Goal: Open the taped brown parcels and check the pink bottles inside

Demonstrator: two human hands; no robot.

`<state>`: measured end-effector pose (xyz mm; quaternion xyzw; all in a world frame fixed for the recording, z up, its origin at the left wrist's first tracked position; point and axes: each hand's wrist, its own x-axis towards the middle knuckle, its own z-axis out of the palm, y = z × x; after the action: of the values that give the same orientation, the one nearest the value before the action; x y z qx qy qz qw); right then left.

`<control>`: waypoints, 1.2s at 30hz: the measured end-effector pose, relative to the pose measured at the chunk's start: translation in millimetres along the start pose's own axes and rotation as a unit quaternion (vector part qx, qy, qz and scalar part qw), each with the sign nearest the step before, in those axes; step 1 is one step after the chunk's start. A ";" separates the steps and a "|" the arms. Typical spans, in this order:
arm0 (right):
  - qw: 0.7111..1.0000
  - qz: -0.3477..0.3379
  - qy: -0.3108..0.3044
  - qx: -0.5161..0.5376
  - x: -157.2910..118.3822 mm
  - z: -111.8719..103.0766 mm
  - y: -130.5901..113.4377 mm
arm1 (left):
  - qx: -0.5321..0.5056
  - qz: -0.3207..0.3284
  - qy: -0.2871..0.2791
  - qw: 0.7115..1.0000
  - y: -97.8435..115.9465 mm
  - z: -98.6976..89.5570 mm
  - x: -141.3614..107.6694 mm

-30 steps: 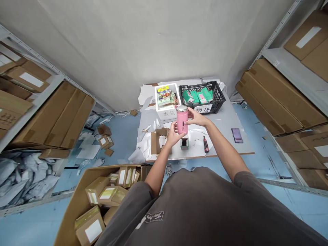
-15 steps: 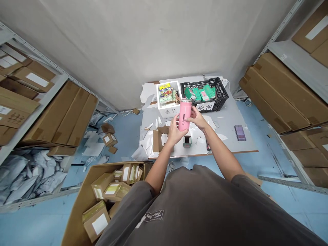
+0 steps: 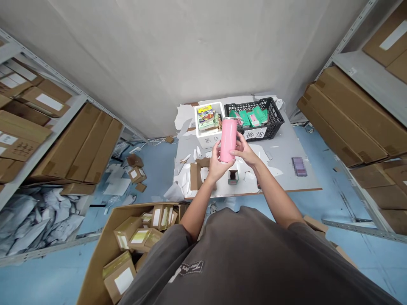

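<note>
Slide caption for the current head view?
Left hand and right hand hold a pink tumbler over a cluttered table.

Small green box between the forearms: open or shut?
Open; the small green box shows its dark inside, with nothing across the opening.

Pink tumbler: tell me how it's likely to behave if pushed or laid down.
The pink tumbler is probably stiff: its wall shows no dent between the left hand and the right hand. Its smooth, shiny, rounded side may be slippery and would likely roll if laid flat. Being tall and narrow, it could tip if pushed near the top.
</note>
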<state>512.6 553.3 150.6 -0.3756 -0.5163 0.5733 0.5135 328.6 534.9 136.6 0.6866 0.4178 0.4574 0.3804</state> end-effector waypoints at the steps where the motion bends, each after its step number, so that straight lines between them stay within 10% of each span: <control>1: 1.000 0.002 -0.003 0.007 0.3 -1.5 -0.7 | -0.007 0.003 -0.015 1.000 0.6 -1.0 0.4; 20: 0.995 -0.011 0.075 -0.060 -6.1 3.9 1.5 | 0.053 -0.027 0.009 0.998 11.7 -6.0 4.2; 36: 0.999 0.009 -0.005 -0.041 -10.9 1.0 -9.2 | -0.072 -0.024 -0.059 0.995 10.2 -19.6 10.4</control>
<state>515.6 541.9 158.8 -0.3982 -0.5380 0.5583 0.4902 314.8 543.5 154.8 0.6729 0.3767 0.4359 0.4640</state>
